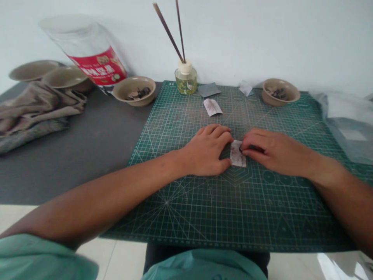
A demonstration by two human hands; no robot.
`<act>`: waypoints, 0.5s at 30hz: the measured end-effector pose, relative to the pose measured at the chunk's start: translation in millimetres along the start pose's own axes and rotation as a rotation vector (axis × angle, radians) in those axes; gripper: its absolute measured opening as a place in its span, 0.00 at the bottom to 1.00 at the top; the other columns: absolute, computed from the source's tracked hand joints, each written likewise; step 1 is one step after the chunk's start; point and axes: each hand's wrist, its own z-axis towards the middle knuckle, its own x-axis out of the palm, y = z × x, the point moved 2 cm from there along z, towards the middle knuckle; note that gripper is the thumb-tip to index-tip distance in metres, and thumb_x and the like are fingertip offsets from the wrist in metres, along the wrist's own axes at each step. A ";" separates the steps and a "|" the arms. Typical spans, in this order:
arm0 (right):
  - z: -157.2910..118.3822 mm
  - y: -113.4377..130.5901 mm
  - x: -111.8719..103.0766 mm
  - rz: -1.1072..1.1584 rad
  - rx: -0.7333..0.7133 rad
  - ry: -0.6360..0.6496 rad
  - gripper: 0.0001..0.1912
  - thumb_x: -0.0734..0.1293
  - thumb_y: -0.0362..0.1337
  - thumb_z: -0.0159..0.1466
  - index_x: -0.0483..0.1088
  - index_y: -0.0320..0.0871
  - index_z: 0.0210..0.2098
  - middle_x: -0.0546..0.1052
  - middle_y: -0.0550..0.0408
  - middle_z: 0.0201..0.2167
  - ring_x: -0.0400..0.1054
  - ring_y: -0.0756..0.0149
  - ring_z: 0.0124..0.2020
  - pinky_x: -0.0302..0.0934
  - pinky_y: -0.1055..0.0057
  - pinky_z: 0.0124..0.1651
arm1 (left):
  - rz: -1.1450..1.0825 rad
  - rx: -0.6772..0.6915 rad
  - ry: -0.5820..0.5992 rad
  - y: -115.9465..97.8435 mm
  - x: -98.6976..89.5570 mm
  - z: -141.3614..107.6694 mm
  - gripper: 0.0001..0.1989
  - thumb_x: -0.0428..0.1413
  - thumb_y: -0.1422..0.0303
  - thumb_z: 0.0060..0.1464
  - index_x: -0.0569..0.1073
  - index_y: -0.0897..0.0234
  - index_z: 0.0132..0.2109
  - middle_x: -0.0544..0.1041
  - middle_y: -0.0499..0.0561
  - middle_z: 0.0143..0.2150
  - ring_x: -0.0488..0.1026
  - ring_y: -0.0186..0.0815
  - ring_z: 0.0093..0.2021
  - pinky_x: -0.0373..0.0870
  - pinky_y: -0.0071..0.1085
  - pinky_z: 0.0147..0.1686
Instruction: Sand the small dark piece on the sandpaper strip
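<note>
A small white piece of paper, smudged brown-grey, lies on the green cutting mat between my hands. My left hand rests on the mat with thumb and fingers apart, their tips at the paper's left edge. Over the right edge, my right hand pinches a small dark piece against the paper; the fingers mostly cover it, so its kind is unclear. Farther back lie another smudged white paper, a grey sheet and a crumpled whitish scrap.
Bowls of small brown and dark pieces stand at back left and back right. A reed diffuser stands near the wall. Leftward are a red-labelled plastic jar, more bowls and a brown cloth. A plastic bag lies right.
</note>
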 end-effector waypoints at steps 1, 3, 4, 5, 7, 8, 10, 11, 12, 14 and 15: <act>-1.0 0.9 -0.4 0.044 -0.011 0.043 0.07 0.67 0.39 0.75 0.77 0.49 0.41 0.81 0.52 0.41 0.77 0.58 0.39 0.69 0.61 0.42 | 0.002 0.003 0.004 -0.2 0.0 0.0 0.27 0.63 0.58 0.62 0.73 0.63 0.64 0.71 0.63 0.74 0.63 0.57 0.76 0.63 0.58 0.75; -2.0 4.8 1.7 0.118 -0.040 0.093 0.07 0.67 0.40 0.76 0.76 0.49 0.41 0.81 0.54 0.40 0.77 0.60 0.37 0.69 0.64 0.40 | 0.003 0.010 0.008 -0.3 0.3 -0.1 0.28 0.63 0.57 0.62 0.73 0.64 0.64 0.71 0.63 0.74 0.63 0.57 0.76 0.62 0.58 0.76; -1.7 6.6 3.7 0.123 -0.048 0.083 0.08 0.66 0.40 0.77 0.77 0.49 0.41 0.81 0.54 0.41 0.77 0.60 0.37 0.69 0.64 0.40 | 0.002 0.012 0.009 -0.1 0.6 -0.2 0.28 0.63 0.57 0.62 0.73 0.64 0.64 0.71 0.63 0.74 0.63 0.57 0.76 0.62 0.58 0.76; -0.9 7.5 5.5 0.101 -0.047 0.051 0.08 0.65 0.39 0.77 0.77 0.49 0.42 0.81 0.53 0.42 0.78 0.59 0.39 0.69 0.63 0.41 | 0.002 0.013 0.007 0.2 0.9 -0.3 0.28 0.63 0.57 0.62 0.73 0.64 0.64 0.71 0.63 0.74 0.63 0.57 0.76 0.62 0.58 0.76; 0.9 6.0 7.2 0.005 -0.014 -0.038 0.10 0.64 0.39 0.78 0.77 0.49 0.45 0.81 0.50 0.46 0.78 0.56 0.42 0.69 0.61 0.42 | 0.005 0.013 0.001 0.6 1.3 -0.5 0.27 0.62 0.57 0.62 0.73 0.64 0.63 0.71 0.63 0.74 0.63 0.57 0.76 0.63 0.58 0.76; 1.3 4.2 6.7 -0.039 0.007 -0.066 0.10 0.63 0.39 0.78 0.77 0.48 0.45 0.81 0.49 0.47 0.78 0.54 0.43 0.69 0.60 0.42 | 0.007 0.012 -0.003 0.7 1.4 -0.7 0.27 0.62 0.58 0.62 0.73 0.64 0.63 0.71 0.63 0.74 0.63 0.57 0.76 0.63 0.58 0.75; 0.3 1.3 4.2 -0.054 0.033 -0.052 0.09 0.64 0.40 0.77 0.77 0.48 0.44 0.81 0.49 0.45 0.78 0.54 0.43 0.69 0.59 0.42 | 0.012 0.016 -0.010 0.3 1.3 -0.9 0.27 0.62 0.58 0.62 0.73 0.64 0.64 0.71 0.64 0.74 0.63 0.57 0.76 0.62 0.58 0.76; -0.8 1.3 3.0 -0.019 0.029 -0.013 0.08 0.65 0.41 0.76 0.76 0.49 0.43 0.81 0.50 0.44 0.78 0.55 0.41 0.69 0.60 0.41 | 0.013 0.019 -0.010 -0.1 1.1 -1.1 0.27 0.62 0.58 0.63 0.73 0.65 0.64 0.71 0.64 0.74 0.63 0.57 0.76 0.62 0.57 0.76; -1.9 2.5 2.5 0.033 0.014 0.035 0.08 0.66 0.41 0.76 0.76 0.49 0.42 0.81 0.52 0.42 0.77 0.57 0.39 0.69 0.61 0.41 | 0.012 0.022 -0.009 -0.6 1.0 -1.2 0.27 0.62 0.58 0.63 0.73 0.65 0.64 0.71 0.63 0.74 0.63 0.57 0.76 0.62 0.57 0.76; -3.2 7.1 4.2 0.131 -0.026 0.105 0.07 0.67 0.40 0.76 0.76 0.50 0.41 0.81 0.55 0.40 0.77 0.60 0.36 0.69 0.64 0.39 | 0.008 0.023 -0.007 -1.2 1.0 -1.4 0.27 0.62 0.57 0.63 0.73 0.65 0.64 0.71 0.63 0.74 0.64 0.57 0.76 0.62 0.56 0.76; -2.8 9.0 5.6 0.138 -0.036 0.093 0.08 0.66 0.40 0.76 0.76 0.50 0.41 0.81 0.55 0.40 0.77 0.61 0.36 0.69 0.64 0.40 | 0.008 0.021 -0.005 -1.4 1.1 -1.5 0.27 0.62 0.57 0.62 0.73 0.64 0.64 0.71 0.63 0.74 0.64 0.57 0.76 0.62 0.56 0.76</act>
